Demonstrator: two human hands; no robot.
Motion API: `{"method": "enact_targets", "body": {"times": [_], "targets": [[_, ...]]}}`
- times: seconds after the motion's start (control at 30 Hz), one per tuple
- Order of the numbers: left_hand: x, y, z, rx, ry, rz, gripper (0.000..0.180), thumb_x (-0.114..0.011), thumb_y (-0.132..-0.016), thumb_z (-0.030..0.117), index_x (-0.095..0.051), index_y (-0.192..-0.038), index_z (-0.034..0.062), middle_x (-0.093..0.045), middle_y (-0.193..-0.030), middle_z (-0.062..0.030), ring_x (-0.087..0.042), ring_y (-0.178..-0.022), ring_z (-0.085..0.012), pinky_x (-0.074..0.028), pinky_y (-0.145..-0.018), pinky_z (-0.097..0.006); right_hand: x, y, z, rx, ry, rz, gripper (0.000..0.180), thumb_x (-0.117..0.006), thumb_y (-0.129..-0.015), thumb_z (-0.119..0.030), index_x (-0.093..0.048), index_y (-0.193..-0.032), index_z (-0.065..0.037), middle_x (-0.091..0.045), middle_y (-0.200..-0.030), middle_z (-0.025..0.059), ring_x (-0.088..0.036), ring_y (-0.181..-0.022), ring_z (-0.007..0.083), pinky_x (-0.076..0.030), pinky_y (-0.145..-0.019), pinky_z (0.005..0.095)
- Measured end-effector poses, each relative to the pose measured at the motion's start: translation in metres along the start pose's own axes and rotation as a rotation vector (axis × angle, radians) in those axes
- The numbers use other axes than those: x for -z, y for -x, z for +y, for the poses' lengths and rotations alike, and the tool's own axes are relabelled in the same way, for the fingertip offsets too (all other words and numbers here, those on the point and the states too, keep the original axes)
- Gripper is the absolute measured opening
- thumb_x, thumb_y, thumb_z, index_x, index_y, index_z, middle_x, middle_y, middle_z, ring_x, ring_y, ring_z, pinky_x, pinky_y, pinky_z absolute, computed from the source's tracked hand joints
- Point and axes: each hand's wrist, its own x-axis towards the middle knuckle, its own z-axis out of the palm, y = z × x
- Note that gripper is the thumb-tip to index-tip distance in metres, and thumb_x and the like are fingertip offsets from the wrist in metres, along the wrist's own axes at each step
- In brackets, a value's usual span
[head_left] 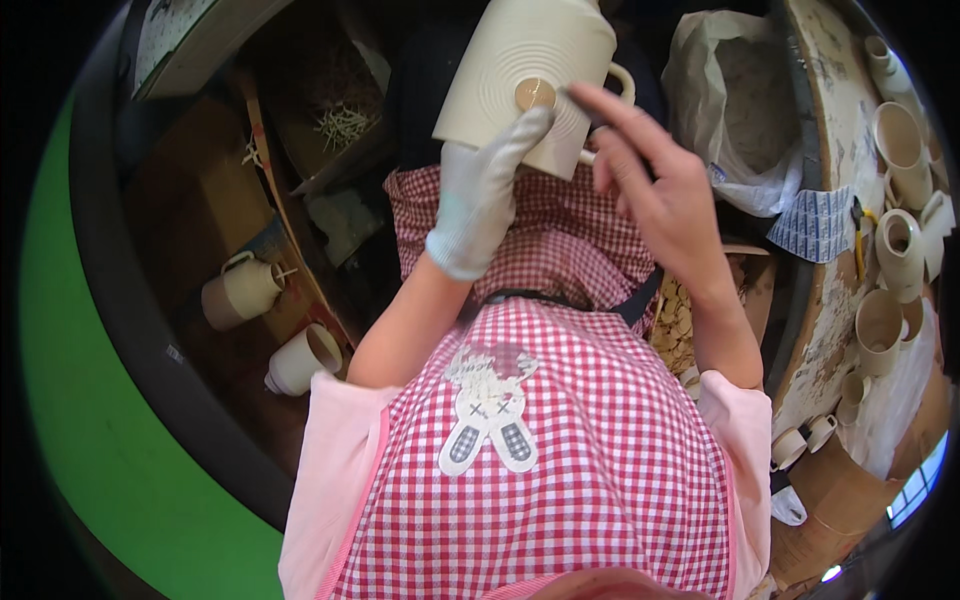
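My left hand (482, 195), in a pale knitted glove, grips a cream, unglazed-looking jug (480, 75) tilted in front of me. Concentric ridges cover the jug's near face, with a round tan spot (536, 92) at their centre. The gloved thumb rests at the lower edge of this spot. A handle (622, 82) sticks out on the jug's right side. My bare right hand (650, 165) is beside the jug, its index finger stretched toward the ridged face and the other fingers partly bent. Nothing shows in it; whether its fingertip touches the jug I cannot tell.
More pale jugs (240, 292) and a cup-shaped vessel (303, 358) lie in a brown compartment at left. On the right, a worn bench (835, 120) carries several pale vessels (898, 255) and yellow-handled pliers (859, 240). A plastic-lined container (745, 100) stands ahead; a box of chips (675, 325) is below.
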Motion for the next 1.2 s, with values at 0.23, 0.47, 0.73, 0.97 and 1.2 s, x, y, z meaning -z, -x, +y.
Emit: {"method": "enact_targets", "body": {"times": [0.23, 0.47, 0.73, 0.97, 1.2], "targets": [[0.006, 0.002, 0.027, 0.271, 0.467, -0.048, 0.039, -0.053, -0.102, -0.004, -0.051, -0.140, -0.0053, -0.060, -0.136, -0.0165, -0.069, -0.117, -0.0271, -0.063, -0.095, -0.036, -0.007, -0.005, 0.002, 0.224, 0.283, -0.012, 0.043, -0.063, -0.100, -0.008, -0.063, -0.142, -0.016, -0.073, -0.094, 0.0179, -0.073, -0.075, 0.0287, -0.058, -0.068, 0.0355], [0.004, -0.007, 0.029, 0.339, 0.401, 0.020, 0.041, -0.056, -0.105, 0.012, -0.048, -0.141, -0.0057, -0.064, -0.128, -0.0186, -0.072, -0.110, -0.0269, -0.066, -0.084, -0.037, -0.007, -0.007, 0.005, 0.230, 0.458, 0.045, 0.050, -0.064, -0.097, -0.002, -0.063, -0.144, -0.020, -0.073, -0.089, 0.0149, -0.068, -0.068, 0.0236, -0.057, -0.069, 0.0332], [-0.013, -0.013, 0.040, 0.411, 0.178, 0.059, 0.038, -0.056, -0.107, 0.016, -0.054, -0.136, -0.0087, -0.069, -0.119, -0.0158, -0.072, -0.100, -0.0205, -0.063, -0.079, -0.032, -0.010, -0.007, -0.022, 0.261, 0.967, 0.054, 0.071, -0.068, -0.082, 0.000, -0.056, -0.150, -0.019, -0.062, -0.072, 0.0095, -0.066, -0.061, 0.0247, -0.055, -0.057, 0.0361], [-0.018, -0.018, 0.027, 0.131, 0.040, 0.056, 0.039, -0.060, -0.105, 0.024, -0.064, -0.119, -0.0117, -0.072, -0.104, -0.0118, -0.067, -0.089, -0.0126, -0.056, -0.076, -0.027, -0.027, -0.011, -0.012, 0.221, 1.127, 0.155, 0.065, -0.064, -0.087, -0.008, -0.054, -0.150, -0.018, -0.064, -0.072, 0.0107, -0.068, -0.061, 0.0265, -0.055, -0.056, 0.0378], [-0.016, -0.036, 0.019, 0.304, 0.219, 0.027, 0.040, -0.072, -0.100, 0.026, -0.067, -0.123, -0.0066, -0.072, -0.108, -0.0105, -0.069, -0.098, -0.0136, -0.056, -0.085, -0.029, 0.071, 0.012, 0.030, 0.169, 0.556, 0.403, 0.036, -0.057, -0.106, -0.024, -0.063, -0.142, -0.023, -0.064, -0.076, 0.0101, -0.050, -0.057, 0.0138, -0.045, -0.056, 0.0295]]}}
